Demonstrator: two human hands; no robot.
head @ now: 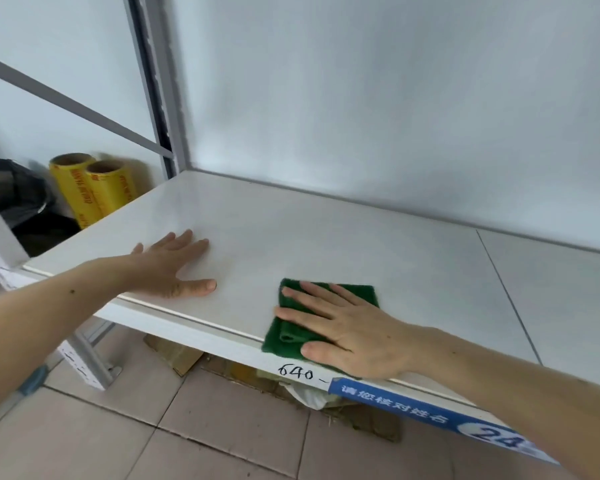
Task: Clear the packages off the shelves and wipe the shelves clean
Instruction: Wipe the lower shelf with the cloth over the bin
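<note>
The right hand (347, 332) is pressing flat, fingers straight, on a green cloth (293, 327) lying at the front edge of the white shelf (326, 237). The left hand (174, 268) is resting palm down on the bare shelf, released and holding nothing, well to the left of the cloth.

The risk I am seeing is at the lip: the cloth is overhanging the front edge under the right thumb, so a pull toward the body could be dragging it off the shelf and onto the floor tiles (222, 427). The folded part near the fingertips could also be bunching up and leaving streaks if the pressure is staying on the palm only.

The shelf is looking smooth, pale and free of packages, with a seam running to the right of the right hand; I cannot tell how much dust is remaining. Beyond the left hand, two yellow film rolls (94, 192) are standing beside a dark bag (11, 188). Below the right wrist a blue label (430, 414) is hanging on the shelf front.
</note>
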